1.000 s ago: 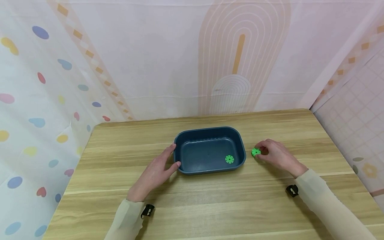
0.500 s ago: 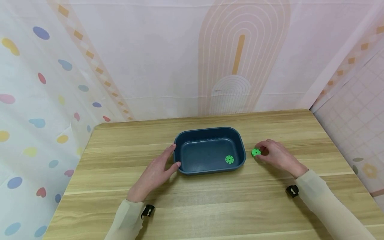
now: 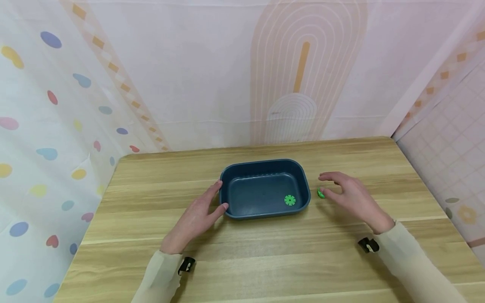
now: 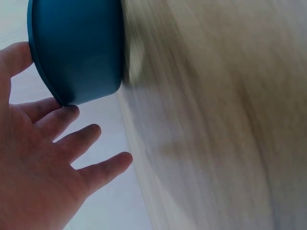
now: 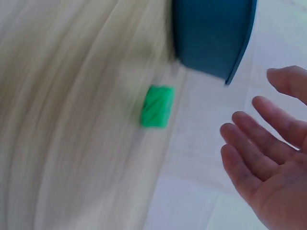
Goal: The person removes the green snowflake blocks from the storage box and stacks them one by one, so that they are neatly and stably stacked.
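Note:
A dark blue rectangular bin point(image 3: 261, 191) stands on the table, with one green notched disc point(image 3: 289, 200) lying flat inside near its right front corner. My left hand point(image 3: 195, 221) touches the bin's left rim with extended fingertips and thumb. To the right of the bin, a short stack of green discs point(image 5: 157, 106) rests on the tabletop. My right hand point(image 3: 350, 195) hovers over that stack, fingers spread and apart from it in the right wrist view. In the head view the right thumb hides most of the stack.
The wooden table point(image 3: 265, 261) runs back to a patterned cloth point(image 3: 208, 75) hanging behind it. More printed cloth hangs along the left and right sides. Each wrist wears a black camera mount point(image 3: 187, 265).
My right hand has let go of the green stack and risen slightly, its fingers spreading apart. The left hand and the bin stay where they were.

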